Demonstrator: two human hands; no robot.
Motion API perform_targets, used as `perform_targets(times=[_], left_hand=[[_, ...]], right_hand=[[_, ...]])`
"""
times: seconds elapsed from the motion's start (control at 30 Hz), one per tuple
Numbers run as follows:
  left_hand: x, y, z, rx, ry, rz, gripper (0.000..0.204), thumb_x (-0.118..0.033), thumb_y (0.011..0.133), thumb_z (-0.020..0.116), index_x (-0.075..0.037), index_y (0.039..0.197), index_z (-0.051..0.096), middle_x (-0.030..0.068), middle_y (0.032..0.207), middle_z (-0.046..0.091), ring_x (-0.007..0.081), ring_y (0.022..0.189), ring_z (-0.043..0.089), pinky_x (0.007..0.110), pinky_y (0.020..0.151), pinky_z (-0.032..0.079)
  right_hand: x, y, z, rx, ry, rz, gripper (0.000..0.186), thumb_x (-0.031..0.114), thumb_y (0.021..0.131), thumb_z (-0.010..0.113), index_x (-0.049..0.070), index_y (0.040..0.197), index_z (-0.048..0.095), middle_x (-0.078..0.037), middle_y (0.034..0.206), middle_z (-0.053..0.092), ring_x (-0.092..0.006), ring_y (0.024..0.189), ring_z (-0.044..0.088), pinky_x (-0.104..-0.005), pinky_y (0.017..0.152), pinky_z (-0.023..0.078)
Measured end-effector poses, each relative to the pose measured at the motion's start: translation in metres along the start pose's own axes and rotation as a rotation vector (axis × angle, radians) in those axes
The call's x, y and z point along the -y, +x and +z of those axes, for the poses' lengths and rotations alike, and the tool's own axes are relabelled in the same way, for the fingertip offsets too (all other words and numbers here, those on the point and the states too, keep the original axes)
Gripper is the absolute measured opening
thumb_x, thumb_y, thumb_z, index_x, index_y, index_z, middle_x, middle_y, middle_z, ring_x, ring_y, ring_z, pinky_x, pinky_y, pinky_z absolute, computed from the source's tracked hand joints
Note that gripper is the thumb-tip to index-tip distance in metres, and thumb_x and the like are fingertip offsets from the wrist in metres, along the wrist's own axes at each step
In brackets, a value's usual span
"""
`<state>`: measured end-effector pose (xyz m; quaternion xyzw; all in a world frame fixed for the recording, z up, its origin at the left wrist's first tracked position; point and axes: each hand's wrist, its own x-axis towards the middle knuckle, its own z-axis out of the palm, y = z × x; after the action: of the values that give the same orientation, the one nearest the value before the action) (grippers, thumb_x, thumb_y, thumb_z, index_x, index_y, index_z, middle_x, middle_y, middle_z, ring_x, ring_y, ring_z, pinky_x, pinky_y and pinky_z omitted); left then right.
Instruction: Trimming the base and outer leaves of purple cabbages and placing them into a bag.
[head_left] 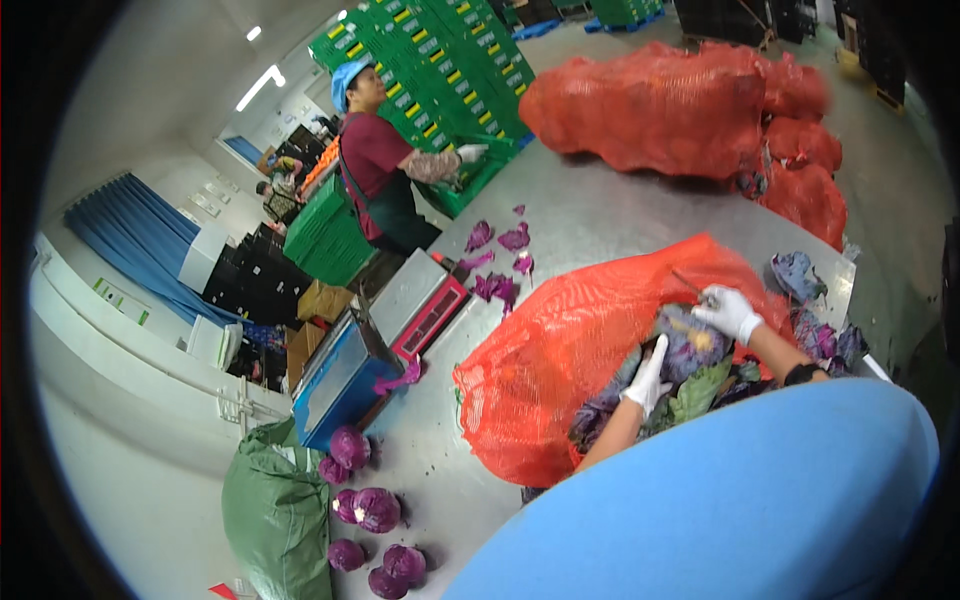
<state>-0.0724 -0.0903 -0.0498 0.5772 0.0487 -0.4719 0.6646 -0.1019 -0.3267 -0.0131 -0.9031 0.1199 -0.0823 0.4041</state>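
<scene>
A red cabbage (pixel 692 345) with loose outer leaves lies at the mouth of an orange mesh sack (pixel 550 345). My left hand (pixel 648 380), in a white glove, holds it from the near left side, thumb and fingers against its leaves. My gloved right hand (pixel 730 313) is closed round a thin knife (pixel 686 282) just beyond the cabbage, blade pointing away to the left. Green and purple outer leaves (pixel 700 390) lie below my hands. Part of the sack's near side is hidden by a blue rounded brim (pixel 720 500).
Several trimmed red cabbages (pixel 378 510) sit at the left of the metal table (pixel 600 215), near a blue-sided scale (pixel 345 385) and a green sack (pixel 275 510). Full red mesh sacks (pixel 650 110) lie at the far side. A co-worker (pixel 380 165) stands by green crates (pixel 440 75).
</scene>
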Motion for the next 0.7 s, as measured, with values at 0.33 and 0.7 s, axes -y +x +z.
perform_targets(times=[0.33,0.7], left_hand=[[0.066,-0.081,0.048,0.022,0.369,0.499,0.075,-0.040,0.085,0.072,-0.006,0.146,0.043,0.0167,0.149,0.044,0.0360,0.134,0.045,0.046,0.113,0.034],[0.100,-0.122,0.064,-0.087,1.055,0.529,0.080,-0.038,0.080,0.076,-0.005,0.144,0.043,0.0210,0.148,0.043,0.0405,0.133,0.044,0.047,0.113,0.036]], right_hand=[[0.014,-0.149,-0.003,0.068,0.280,0.058,0.036,0.039,0.080,0.077,0.008,0.095,0.071,-0.009,0.083,0.071,-0.0239,0.078,0.069,-0.0366,0.074,0.054],[0.127,-0.275,0.029,-0.210,0.316,-0.262,0.030,0.028,0.090,0.064,0.010,0.115,0.066,-0.020,0.102,0.069,-0.0374,0.095,0.066,-0.0421,0.084,0.053]])
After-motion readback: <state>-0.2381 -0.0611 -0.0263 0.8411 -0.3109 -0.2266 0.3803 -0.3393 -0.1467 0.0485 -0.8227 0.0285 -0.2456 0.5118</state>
